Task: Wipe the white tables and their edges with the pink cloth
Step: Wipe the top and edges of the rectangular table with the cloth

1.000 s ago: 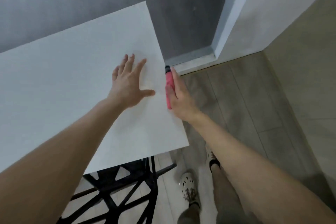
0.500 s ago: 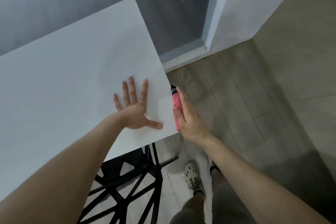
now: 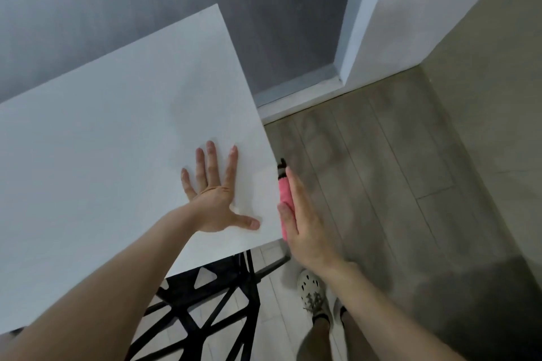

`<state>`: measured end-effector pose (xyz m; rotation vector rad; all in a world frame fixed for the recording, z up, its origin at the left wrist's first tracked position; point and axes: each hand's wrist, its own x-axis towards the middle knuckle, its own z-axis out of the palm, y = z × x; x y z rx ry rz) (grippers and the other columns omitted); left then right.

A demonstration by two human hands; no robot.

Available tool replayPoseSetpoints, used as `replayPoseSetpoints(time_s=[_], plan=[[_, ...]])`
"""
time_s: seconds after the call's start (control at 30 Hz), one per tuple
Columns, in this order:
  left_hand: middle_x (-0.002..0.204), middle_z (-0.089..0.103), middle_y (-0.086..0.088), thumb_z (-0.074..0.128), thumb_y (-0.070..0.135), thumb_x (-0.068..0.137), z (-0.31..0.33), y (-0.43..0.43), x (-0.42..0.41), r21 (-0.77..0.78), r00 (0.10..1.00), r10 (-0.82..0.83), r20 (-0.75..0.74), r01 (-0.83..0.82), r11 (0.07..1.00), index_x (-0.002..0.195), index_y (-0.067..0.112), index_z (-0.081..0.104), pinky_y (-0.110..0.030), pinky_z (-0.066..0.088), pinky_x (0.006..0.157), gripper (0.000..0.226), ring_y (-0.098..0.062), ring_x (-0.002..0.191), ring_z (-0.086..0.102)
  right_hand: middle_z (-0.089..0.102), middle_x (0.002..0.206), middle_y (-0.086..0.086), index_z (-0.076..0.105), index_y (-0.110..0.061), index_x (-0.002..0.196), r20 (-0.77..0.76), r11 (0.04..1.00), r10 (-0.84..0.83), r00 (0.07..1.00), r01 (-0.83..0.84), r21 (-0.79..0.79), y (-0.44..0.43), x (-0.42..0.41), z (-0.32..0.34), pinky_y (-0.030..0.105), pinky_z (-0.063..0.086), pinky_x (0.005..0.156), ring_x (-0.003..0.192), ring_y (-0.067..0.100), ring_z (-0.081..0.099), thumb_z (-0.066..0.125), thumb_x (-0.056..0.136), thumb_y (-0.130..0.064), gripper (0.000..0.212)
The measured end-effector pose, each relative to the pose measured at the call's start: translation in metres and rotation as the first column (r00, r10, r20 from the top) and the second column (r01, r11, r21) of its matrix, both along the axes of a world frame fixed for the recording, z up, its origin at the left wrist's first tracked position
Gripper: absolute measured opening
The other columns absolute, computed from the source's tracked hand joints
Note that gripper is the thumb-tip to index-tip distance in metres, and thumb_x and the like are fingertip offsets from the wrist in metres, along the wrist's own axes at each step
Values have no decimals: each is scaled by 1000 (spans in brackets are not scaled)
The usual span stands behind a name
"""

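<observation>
Pink cloth [image 3: 284, 193] against table [image 3: 117, 155] right edge, by its near corner.
Right hand [image 3: 305, 226] grip pinches folded cloth, thumb against straight fingers; left hand [image 3: 212, 199] flat, spread on table. Soft, light, likely bunches: hold mid-fold.

The pink cloth [image 3: 284, 199] shows only as a narrow strip, because the right hand [image 3: 303, 223] covers its outer side. A black bit at its far tip is too small to tell. The bench [image 3: 102, 155] runs off the left edge. Its black frame [image 3: 205, 296] is largely hidden under the top and the left forearm [image 3: 88, 302]. One shoe [image 3: 312, 290] shows, while the other [image 3: 338, 305] is nearly all behind the right forearm [image 3: 396, 316]. The floor [image 3: 381, 184] is blurred.
</observation>
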<state>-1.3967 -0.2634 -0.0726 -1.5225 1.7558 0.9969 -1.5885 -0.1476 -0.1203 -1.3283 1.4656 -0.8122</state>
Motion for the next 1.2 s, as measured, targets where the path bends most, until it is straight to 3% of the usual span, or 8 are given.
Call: replayPoseSetpoints(time_s=[0.13,0.33,0.43,0.57,0.63,0.87,0.97,1.2], plan=[[137,-75,-1,84,84,63,1,-1,-1,14,1000,-5,11,5,1000,142,44,-56,-68,-28,119,166,-29,131,-69,13,179,-16,7,-32,173,-67,1000,-15,998,15,-7,-76,11,1,27,24,127,162,4,19,38,117,-35,64],[136,-75,1,85,82,65,1,-1,0,23,1000,3,10,-3,1000,142,46,-55,-69,-28,119,164,-27,130,-69,21,178,4,14,-18,173,-141,1000,-21,990,18,-19,-257,38,-12,48,32,128,160,26,31,37,117,-30,62],[137,-75,1,85,83,64,1,-2,0,15,1000,3,13,-3,1000,142,47,-56,-69,-27,120,164,-27,130,-69,16,180,0,11,-21,173,-95,998,-19,995,13,-67,-209,32,-12,41,28,131,163,20,24,37,117,-31,63],[138,-75,1,85,84,62,1,-1,0,10,1000,-2,17,2,1000,143,45,-55,-69,-28,120,166,-27,131,-68,8,180,-17,6,-33,173,-77,999,-19,997,16,-38,-53,11,-7,17,14,126,161,-8,2,36,117,-36,64],[138,-75,0,84,84,62,1,-1,-1,1,1000,-9,28,9,1000,144,44,-55,-69,-27,120,166,-28,132,-68,5,179,-20,3,-36,173,-79,1000,-11,997,10,-8,-10,6,-3,23,17,128,162,-6,4,35,117,-38,65],[135,-76,-2,82,87,62,-2,-4,-2,-13,999,-35,25,36,999,139,45,-59,-68,-27,120,165,-31,131,-68,21,179,4,13,-20,173,-171,1000,-5,985,3,-12,-197,27,-6,46,27,131,162,24,27,39,116,-29,63],[135,-76,-4,81,88,60,-4,-4,-1,-13,998,-58,27,58,998,138,45,-59,-68,-28,119,166,-32,132,-67,16,180,5,10,-20,173,-210,999,26,977,-17,47,-246,34,-5,43,23,131,163,27,25,36,116,-30,63],[142,-72,-8,75,96,56,-12,-6,3,-72,995,-102,11,103,992,141,41,-58,-70,-23,120,167,-35,136,-63,24,177,-7,17,-30,172,-245,994,-107,963,110,-3,-72,21,-8,40,28,130,161,14,28,34,117,-39,58]])
